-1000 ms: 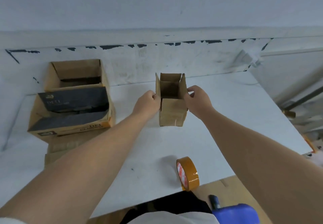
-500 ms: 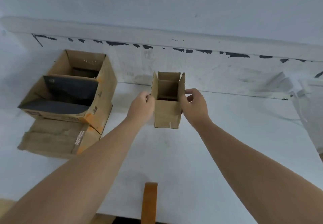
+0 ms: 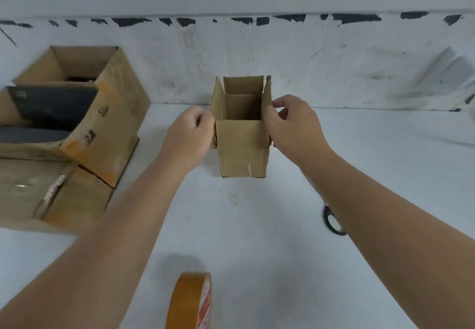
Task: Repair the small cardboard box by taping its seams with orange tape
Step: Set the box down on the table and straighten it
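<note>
Between the two hands, upright on the white table (image 3: 257, 226), stands the small cardboard box (image 3: 241, 146), its top open and its flaps raised. The left hand (image 3: 189, 133) has its fingers curled against the box's left wall at the flap fold, and the right hand (image 3: 293, 125) pinches the right flap near its top edge, thumb on the near side and fingers behind. Compared with a second ago, both hands hold the box in much the same way, but the view has swung: half a second back the larger cartons sat further up and the tape roll showed edge-on, whereas now the roll of orange tape (image 3: 190, 303) stands on edge close to the person, below and between the two forearms, well apart from either hand. That suggests the box is merely being steadied and squared up (no tape has been drawn, and no orange strip shows on the small box), so the taping proper seems yet to begin. Counting: one small box; one tape roll; two larger cardboard cartons (image 3: 77, 128) out beyond the left hand, stacked or leaning together, with orange patches on them; and one dark ring-shaped thing (image 3: 331, 222), partly hidden under the right forearm, too unclear to name.
</note>
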The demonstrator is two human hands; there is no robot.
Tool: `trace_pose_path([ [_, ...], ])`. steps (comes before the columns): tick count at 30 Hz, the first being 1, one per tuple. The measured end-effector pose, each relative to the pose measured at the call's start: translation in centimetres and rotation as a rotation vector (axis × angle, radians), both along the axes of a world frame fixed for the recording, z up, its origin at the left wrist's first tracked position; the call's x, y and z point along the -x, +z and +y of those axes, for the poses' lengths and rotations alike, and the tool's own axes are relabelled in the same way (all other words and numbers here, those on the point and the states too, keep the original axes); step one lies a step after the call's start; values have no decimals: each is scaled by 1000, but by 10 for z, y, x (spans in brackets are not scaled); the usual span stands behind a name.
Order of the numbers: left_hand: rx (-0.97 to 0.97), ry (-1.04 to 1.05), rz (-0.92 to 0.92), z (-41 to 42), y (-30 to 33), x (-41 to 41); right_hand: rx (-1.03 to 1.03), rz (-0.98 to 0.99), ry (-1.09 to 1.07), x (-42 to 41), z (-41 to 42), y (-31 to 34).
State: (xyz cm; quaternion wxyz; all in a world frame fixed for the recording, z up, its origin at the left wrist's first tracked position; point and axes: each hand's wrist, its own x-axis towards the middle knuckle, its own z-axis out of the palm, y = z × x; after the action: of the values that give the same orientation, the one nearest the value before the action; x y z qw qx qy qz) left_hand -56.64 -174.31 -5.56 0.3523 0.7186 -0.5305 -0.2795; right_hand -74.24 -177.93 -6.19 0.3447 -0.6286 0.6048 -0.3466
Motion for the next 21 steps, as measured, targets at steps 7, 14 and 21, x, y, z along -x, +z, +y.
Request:
trace_pose_path([
  [7, 140, -54, -84, 42, -18, -1, 144, -103, 49, 10, 37, -8],
  [14, 173, -95, -79, 113, -28, 7, 235, -117, 48, 36, 107, -18],
  [21, 156, -199, -175, 161, -21, 22, 217, -42, 36, 51, 158, -26],
])
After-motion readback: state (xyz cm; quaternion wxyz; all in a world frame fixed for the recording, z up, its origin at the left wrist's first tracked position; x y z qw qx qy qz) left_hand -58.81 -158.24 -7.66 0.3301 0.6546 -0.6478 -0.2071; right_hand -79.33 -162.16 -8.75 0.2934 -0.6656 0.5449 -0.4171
